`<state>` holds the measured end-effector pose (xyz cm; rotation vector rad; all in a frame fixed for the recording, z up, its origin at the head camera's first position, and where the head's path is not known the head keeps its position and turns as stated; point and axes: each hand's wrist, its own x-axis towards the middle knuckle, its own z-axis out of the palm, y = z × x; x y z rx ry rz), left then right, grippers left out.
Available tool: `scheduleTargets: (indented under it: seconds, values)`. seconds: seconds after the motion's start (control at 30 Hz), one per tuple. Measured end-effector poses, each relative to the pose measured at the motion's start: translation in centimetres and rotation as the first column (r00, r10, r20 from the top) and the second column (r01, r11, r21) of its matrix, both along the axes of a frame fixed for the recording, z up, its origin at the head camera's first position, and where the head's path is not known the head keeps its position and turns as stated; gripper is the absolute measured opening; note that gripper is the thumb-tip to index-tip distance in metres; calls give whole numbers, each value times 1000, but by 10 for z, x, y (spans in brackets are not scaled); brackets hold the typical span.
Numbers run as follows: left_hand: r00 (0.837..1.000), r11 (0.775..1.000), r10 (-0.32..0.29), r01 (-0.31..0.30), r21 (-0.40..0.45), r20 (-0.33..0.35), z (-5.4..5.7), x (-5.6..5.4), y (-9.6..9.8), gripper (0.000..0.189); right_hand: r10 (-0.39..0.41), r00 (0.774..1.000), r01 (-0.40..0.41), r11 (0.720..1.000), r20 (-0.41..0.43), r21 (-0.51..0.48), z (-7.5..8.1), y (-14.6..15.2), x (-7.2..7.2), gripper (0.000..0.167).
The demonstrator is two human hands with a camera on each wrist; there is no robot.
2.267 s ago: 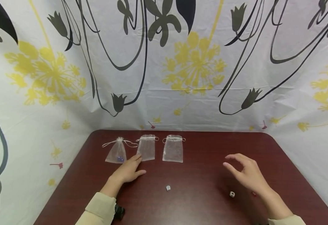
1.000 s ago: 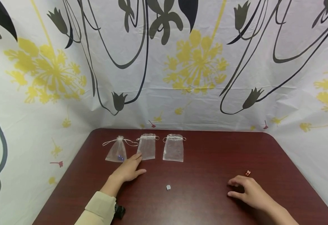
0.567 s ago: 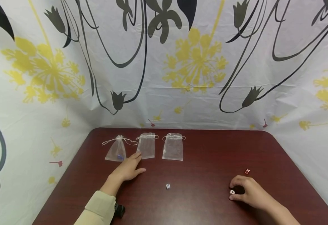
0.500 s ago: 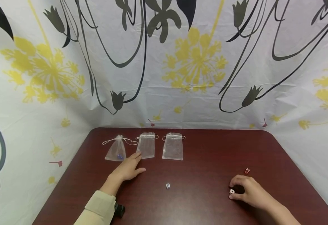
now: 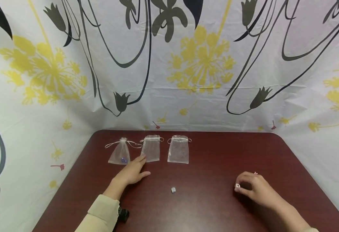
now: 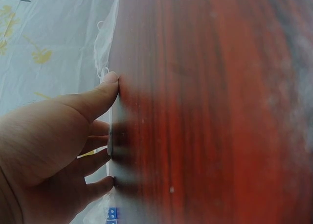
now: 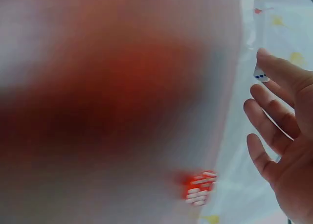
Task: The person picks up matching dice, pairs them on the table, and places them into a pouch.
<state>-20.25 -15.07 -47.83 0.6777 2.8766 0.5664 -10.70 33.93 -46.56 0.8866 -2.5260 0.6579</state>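
My right hand pinches a white die between thumb and index finger, raised off the table; the right wrist view shows blue pips on that die. Just behind the knuckles lies a red die with white pips, partly covered by the hand. My left hand rests on the table with fingers extended, fingertips at the lower left corner of the middle sheer pouch. To its left, a drawn-up pouch contains blue dice. Another white die lies between the hands.
A third flat drawstring pouch lies right of the middle one. The dark red table ends at a patterned white cloth behind. A small black object sits by the left cuff.
My right hand came down to the white die, took it between thumb and finger, and lifted it slightly away from me. The left hand stayed in place.
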Motion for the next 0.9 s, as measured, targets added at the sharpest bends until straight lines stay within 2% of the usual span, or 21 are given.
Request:
scheduleTargets:
  seconds: [0.2,0.37,0.53,0.9]
  values:
    - [1000,1000,8,-8,1,2,1,-2,-1,69,7,999,-8,998,-34,-56,33,-15,-19,33]
    - [1000,1000,-1,1,-6,3,0,-2,0,69,18,1000,-20,998,-23,-57,49,-24,-25,32]
    - [1000,1000,-3,3,-7,-4,-2,-1,0,69,34,999,-34,998,-1,-60,51,-32,-28,29]
    - [1000,1000,-1,1,-2,-11,0,0,0,69,112,994,-111,991,15,-80,42,-65,-37,27]
